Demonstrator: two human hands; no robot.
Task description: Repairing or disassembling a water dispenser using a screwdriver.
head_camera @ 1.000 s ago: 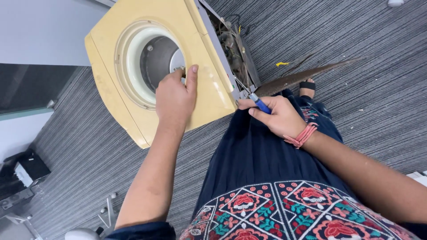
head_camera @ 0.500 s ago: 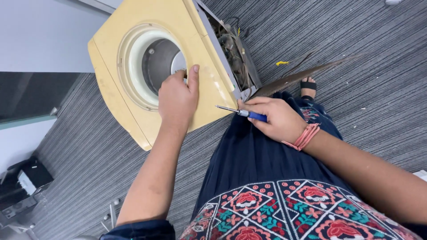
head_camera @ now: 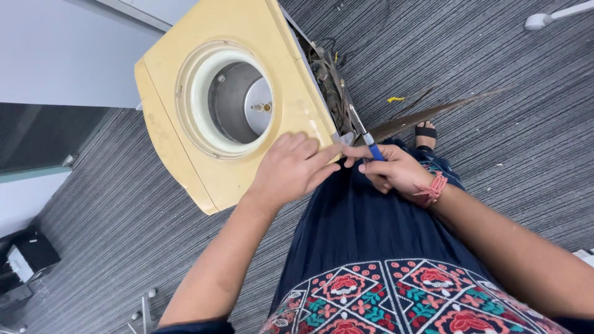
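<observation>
Left hand (head_camera: 291, 170) lies palm down, fingers together and extended toward 2 o'clock, flat on the near corner of the yellowed water dispenser (head_camera: 179, 124), gripping nothing. Right hand (head_camera: 393, 170), at 3 o'clock of the left, is closed around the blue handle of a screwdriver (head_camera: 369, 143); its shaft points toward 11 o'clock into the dispenser's open side, where wiring (head_camera: 328, 80) is exposed. Farther, at 10 o'clock, the round top well (head_camera: 232, 99) holds a metal reservoir with a small central fitting
</observation>
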